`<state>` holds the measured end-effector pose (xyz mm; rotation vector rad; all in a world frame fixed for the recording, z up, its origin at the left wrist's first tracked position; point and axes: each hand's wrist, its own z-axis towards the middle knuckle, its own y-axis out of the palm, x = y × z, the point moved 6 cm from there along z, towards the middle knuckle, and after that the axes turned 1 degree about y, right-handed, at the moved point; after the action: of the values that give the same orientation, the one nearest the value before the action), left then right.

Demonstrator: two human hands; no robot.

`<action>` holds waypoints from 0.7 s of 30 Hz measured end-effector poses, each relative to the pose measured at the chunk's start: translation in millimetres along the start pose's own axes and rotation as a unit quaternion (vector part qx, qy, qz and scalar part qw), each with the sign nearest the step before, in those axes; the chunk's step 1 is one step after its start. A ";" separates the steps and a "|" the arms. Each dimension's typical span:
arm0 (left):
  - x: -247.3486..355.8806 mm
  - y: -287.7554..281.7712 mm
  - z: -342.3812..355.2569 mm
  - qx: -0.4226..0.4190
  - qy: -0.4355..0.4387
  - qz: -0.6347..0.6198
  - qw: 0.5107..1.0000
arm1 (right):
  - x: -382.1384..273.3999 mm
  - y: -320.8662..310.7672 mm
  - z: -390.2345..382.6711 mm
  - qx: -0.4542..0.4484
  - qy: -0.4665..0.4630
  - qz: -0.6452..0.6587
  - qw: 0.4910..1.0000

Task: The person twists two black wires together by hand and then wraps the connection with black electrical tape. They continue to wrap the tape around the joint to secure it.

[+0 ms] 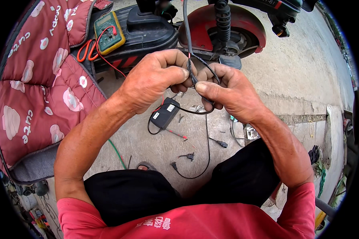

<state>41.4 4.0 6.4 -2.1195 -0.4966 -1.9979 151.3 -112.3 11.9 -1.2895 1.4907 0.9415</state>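
Between my two hands is a black cable (187, 32) that hangs down from above. My left hand (157, 77) pinches it with thumb and forefinger, where a bit of red wire shows just above the grip. My right hand (229, 91) is closed just beside it, its thumb pressing on a dark wrapped stretch of the cable. A loop of black cord bends up over the right fingers, and another runs down toward a black power adapter (165, 114) on the ground. The fingertips partly hide where the strands meet.
A multimeter (109, 33) with red leads lies on the scooter's footboard (147, 34). The scooter's red rear wheel (251, 30) stands ahead. At left hangs a pink quilted cover (48, 91). On the concrete lie a plug (223, 144), a cord (207, 159) and a red-tipped probe (177, 134).
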 end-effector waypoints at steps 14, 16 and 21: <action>-9.1 4.4 0.9 -0.016 -0.018 -0.091 0.996 | 9.4 1.5 4.2 -0.075 -0.025 0.112 0.991; -8.2 2.5 0.2 0.001 -0.018 -0.052 0.999 | 7.4 1.4 5.3 -0.040 -0.029 0.061 0.997; -1.9 2.2 -5.1 0.046 -0.005 0.104 0.994 | 0.9 1.1 4.0 0.086 -0.064 -0.082 0.991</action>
<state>37.4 0.0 5.1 -2.0355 -0.3446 -1.8169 150.8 -108.6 9.8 -1.1828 1.3155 0.7576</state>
